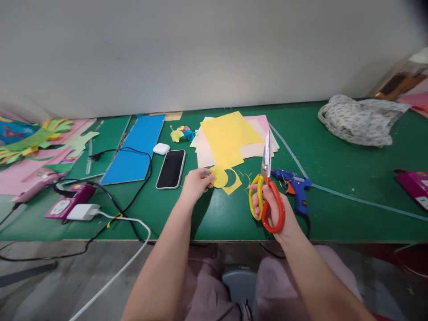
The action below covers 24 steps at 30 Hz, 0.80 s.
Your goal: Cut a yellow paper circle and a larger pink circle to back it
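Note:
My left hand [198, 183] pinches the edge of a round yellow paper disc [219, 176] just above the green table. Beside the disc lies a yellow paper offcut [236, 183] with a round hole, and thin curled trimmings [247, 178] are scattered to its right. In my right hand [272, 205] is a pair of scissors [266, 165] with one yellow and one red handle, blades together and pointing away from me. A large yellow sheet [230, 136] rests on pink and cream paper [256, 122] beyond the disc. Right of the scissors sits a blue glue gun [297, 187].
Left of my hands are a phone [170, 169], a white earbud case [161, 148], a blue board [137, 147] and black cables around a purple power strip [72, 200]. A patterned cloth bag [361, 120] lies at the right. The table's front edge [227, 241] is near my lap.

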Tool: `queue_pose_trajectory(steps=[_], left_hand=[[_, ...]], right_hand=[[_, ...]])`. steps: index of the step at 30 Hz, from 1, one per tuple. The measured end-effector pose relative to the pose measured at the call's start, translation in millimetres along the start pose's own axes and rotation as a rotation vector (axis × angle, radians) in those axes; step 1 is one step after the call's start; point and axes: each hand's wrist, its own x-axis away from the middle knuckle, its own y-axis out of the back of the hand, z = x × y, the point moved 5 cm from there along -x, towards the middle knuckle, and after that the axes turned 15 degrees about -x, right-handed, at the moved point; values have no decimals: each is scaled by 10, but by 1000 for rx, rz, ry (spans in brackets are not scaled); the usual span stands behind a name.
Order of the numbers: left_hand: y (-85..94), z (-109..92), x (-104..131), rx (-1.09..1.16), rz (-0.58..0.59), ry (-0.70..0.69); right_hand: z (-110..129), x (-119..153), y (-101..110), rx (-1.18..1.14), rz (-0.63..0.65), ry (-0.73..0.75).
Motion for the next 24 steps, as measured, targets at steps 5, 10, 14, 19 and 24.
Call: queue_pose_trajectory(steps=[5,10,14,19,24], left_hand=[[-2,-170,135,0,-51,-168],[-105,-459,481,-5,-63,-449],[-221,-620,668,-105,-73,-768],[-307,-557,609,131,65,-570],[-475,-476,584,405,291,-115]], right_hand=[[-6,1,-15,-33,14,-7],[23,-23,-21,-71,31,98],[25,-94,50,-126,-14,104],[135,-99,117,-25,-74,214],[249,-33,45,185,-83,282]])
